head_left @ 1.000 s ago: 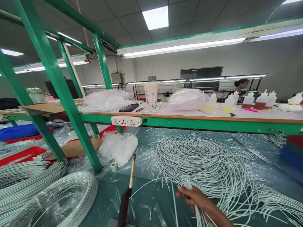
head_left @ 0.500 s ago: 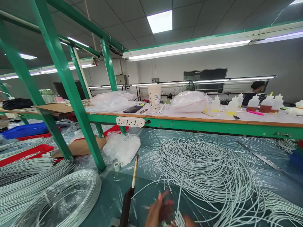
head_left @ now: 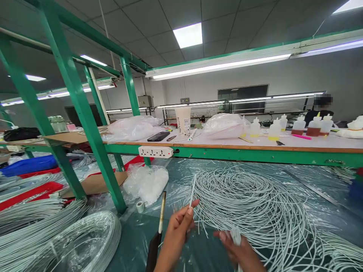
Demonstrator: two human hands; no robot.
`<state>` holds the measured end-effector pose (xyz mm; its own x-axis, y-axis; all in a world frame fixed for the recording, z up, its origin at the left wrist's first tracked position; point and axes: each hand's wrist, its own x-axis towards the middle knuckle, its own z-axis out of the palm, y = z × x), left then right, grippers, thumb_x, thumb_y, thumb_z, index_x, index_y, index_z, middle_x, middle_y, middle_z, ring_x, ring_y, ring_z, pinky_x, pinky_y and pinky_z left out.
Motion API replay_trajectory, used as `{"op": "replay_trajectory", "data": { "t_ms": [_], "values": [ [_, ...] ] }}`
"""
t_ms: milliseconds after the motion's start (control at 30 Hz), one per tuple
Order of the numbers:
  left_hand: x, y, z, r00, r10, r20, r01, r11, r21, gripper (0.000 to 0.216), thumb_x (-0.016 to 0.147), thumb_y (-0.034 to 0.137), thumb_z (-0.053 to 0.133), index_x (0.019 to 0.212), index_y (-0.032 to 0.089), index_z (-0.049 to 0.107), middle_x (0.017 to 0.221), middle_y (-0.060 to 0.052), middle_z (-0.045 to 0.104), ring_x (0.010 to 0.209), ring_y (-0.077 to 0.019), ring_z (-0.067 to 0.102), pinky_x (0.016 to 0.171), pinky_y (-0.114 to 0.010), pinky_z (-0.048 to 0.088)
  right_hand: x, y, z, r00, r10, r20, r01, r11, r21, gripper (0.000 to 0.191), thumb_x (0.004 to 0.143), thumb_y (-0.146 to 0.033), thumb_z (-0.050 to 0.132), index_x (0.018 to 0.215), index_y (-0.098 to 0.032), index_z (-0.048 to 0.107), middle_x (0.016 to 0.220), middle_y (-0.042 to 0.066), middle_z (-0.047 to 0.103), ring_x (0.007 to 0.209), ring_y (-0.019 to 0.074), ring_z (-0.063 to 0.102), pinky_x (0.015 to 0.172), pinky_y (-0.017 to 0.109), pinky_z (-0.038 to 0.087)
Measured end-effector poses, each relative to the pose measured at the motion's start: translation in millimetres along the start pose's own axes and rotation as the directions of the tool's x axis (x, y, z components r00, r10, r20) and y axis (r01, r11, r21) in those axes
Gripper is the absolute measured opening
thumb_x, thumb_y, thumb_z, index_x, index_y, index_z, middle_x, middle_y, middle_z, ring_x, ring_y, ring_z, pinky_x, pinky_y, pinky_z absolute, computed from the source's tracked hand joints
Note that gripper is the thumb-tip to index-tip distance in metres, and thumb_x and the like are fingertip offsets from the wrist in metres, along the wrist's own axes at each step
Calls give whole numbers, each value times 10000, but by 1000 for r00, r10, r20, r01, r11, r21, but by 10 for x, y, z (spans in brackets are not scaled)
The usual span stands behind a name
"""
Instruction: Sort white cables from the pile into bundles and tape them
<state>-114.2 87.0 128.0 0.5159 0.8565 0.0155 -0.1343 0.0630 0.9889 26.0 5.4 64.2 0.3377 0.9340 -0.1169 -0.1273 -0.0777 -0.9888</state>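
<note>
Now our left hand (head_left: 177,230) has come up at bottom centre, thumb and forefinger pinching one thin white wire end (head_left: 192,196), while our right hand (head_left: 241,251) still closes round a small bunch of white wire ends (head_left: 235,235). Both wires rise from the big tangled coil of white wire (head_left: 249,204) at centre right. The green steel post (head_left: 85,113) stands left; the upright dark-handled tool (head_left: 160,223) sits just beside our left wrist.

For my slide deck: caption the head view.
Left hand pinches one thin white cable; right hand grips a cable bundle.
</note>
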Motion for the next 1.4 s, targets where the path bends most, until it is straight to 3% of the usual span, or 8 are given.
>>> {"op": "replay_trajectory", "data": {
  "t_ms": [133,300,467,633,733,967,1200,1400],
  "values": [
    [-116,-236,249,999,30,23,-33,987,156,655,674,615,509,1084,112,600,477,80,208,455,-72,168,457,-232,153,332,-411,-140,987,-152,-50,158,976,152,571,629,-631,572,862,-111,616,410,-110,229,388,53,207,416,216,178],
    [-106,-430,423,996,67,51,-79,956,282,574,682,644,456,988,207,667,873,-76,638,865,-234,511,811,-324,360,307,-753,-10,967,-251,-35,253,959,128,451,678,-602,541,603,-157,529,396,-101,245,386,58,236,418,212,247],
    [-5,98,483,944,88,318,-125,987,97,862,655,448,642,1358,208,204,1455,-79,208,1329,-210,157,1074,-325,146,241,-1163,114,914,-404,-29,404,915,-11,458,725,-590,489,570,-159,514,410,-77,325,413,68,292,432,211,253],
    [255,802,703,886,52,462,-34,998,-48,510,534,125,721,993,196,510,1058,-39,573,987,-184,517,787,-291,410,337,-1763,164,860,-500,96,509,855,-102,429,783,-541,437,577,-170,493,405,-87,312,392,64,309,415,200,263],
    [363,1070,812,887,73,456,-97,995,30,326,519,38,666,781,173,526,678,47,550,674,-96,499,636,-246,367,342,-2105,121,800,-571,186,599,779,-183,416,817,-502,408,594,-165,506,415,-88,311,388,56,300,420,197,262],
    [463,1476,956,809,133,573,-103,991,-85,228,546,162,683,752,121,594,657,-5,587,668,-129,539,633,-276,389,275,-2642,71,572,-790,223,803,483,-349,404,853,-431,391,578,-156,503,472,-71,363,451,50,349,518,211,290],
    [612,1776,1250,862,98,498,-91,995,-39,82,662,84,553,610,89,616,559,-17,610,557,-95,547,582,-234,402,350,-3121,-45,604,-694,393,756,341,-559,393,860,-392,397,629,-111,545,466,-70,380,436,32,354,546,211,297],
    [711,1835,1496,787,301,539,-290,951,-109,136,766,176,532,691,89,604,620,-16,622,478,-47,489,480,-200,344,289,-3399,-275,555,-672,490,801,275,-531,424,854,-436,412,681,-88,580,505,-55,418,465,29,399,544,208,330]
  ]
}}
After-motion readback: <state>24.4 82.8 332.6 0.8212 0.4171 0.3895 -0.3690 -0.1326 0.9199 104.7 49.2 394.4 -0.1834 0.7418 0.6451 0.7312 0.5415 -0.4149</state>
